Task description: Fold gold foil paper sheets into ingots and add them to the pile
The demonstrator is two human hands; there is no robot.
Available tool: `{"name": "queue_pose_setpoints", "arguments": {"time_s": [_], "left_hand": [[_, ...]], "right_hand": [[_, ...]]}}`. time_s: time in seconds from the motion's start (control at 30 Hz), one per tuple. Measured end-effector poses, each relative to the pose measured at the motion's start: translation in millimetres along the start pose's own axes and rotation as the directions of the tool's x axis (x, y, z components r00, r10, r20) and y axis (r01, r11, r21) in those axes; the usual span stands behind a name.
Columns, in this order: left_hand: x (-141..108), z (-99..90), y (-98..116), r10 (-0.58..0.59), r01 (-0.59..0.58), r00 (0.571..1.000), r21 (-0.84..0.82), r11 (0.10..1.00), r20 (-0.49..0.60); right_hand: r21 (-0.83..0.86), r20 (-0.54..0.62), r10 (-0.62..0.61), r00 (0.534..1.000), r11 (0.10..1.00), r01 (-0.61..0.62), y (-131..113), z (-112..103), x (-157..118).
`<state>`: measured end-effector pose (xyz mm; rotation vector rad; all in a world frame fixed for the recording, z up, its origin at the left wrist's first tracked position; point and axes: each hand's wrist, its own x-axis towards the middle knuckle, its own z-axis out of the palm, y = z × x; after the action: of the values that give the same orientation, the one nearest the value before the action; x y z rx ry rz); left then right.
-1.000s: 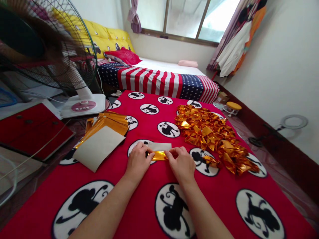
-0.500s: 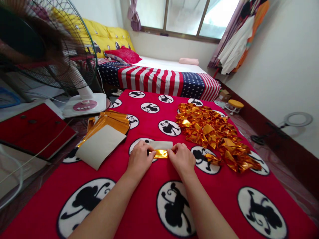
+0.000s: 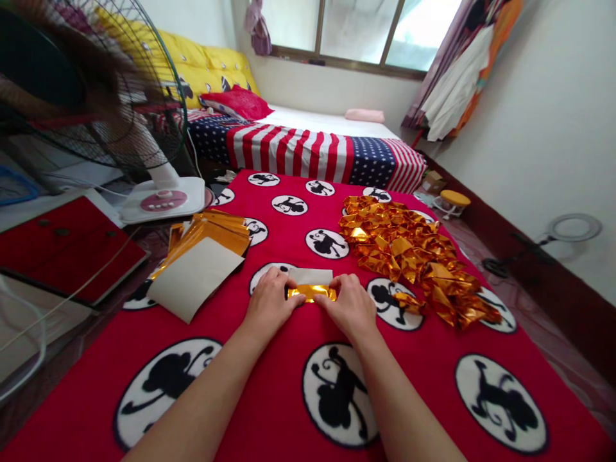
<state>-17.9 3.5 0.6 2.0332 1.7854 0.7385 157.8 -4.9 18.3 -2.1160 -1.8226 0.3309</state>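
Note:
Between my hands, on the red cloth (image 3: 269,398) with monkey prints, lies a sheet of gold foil paper (image 3: 312,293) with its near part folded over. Its pale back shows as a strip along the far side. My left hand (image 3: 272,298) grips the left end of the fold, thumb on the gold face. At the right end my right hand (image 3: 350,305) grips it the same way. To the left is a fanned stack of gold foil sheets (image 3: 216,231), with one pale-side-up sheet (image 3: 195,279) on top. Crumpled-looking folded gold foil pieces (image 3: 399,244) are heaped at the right.
A single folded foil piece (image 3: 408,301) lies apart near my right hand. At the left a fan (image 3: 163,199) with blurred blades stands beyond the cloth's edge. A bed (image 3: 298,151) stands at the back, and a yellow stool (image 3: 455,197) by the right wall.
My thumbs have moved inward along the gold fold, and more of its gold face shows at both ends. The view has shifted slightly.

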Motion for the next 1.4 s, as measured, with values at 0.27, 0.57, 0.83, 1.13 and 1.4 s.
{"name": "queue_pose_setpoints", "arguments": {"time_s": [0.27, 0.57, 0.83, 1.13, 1.4], "left_hand": [[4, -9.0, -9, 0.041, -0.034, 0.995, -0.083, 0.996, 0.092], [-1, -0.2, 9, -0.018, 0.023, 0.998, 0.078, 0.997, -0.054], [-1, -3.1, 7, 0.001, -0.001, 1.0, 0.065, 0.998, -0.004], [-4, 0.0, 14, -0.02, 0.023, 0.999, 0.117, 0.993, -0.032], [-4, 0.3, 14, -0.051, 0.055, 0.998, 0.127, 0.99, -0.037]], "right_hand": [[0.225, 0.114, -0.094, 0.989, 0.972, 0.066, 27, -3, 14], [0.015, 0.013, -0.003, 1.0, 1.0, 0.003, -1, -4, 1], [0.056, 0.105, -0.028, 0.994, 0.998, 0.023, 6, -9, 4], [0.04, 0.084, -0.008, 0.996, 0.999, 0.005, 1, -8, 0], [0.024, 0.057, -0.002, 0.998, 1.0, 0.0, 0, -7, 0]]}}
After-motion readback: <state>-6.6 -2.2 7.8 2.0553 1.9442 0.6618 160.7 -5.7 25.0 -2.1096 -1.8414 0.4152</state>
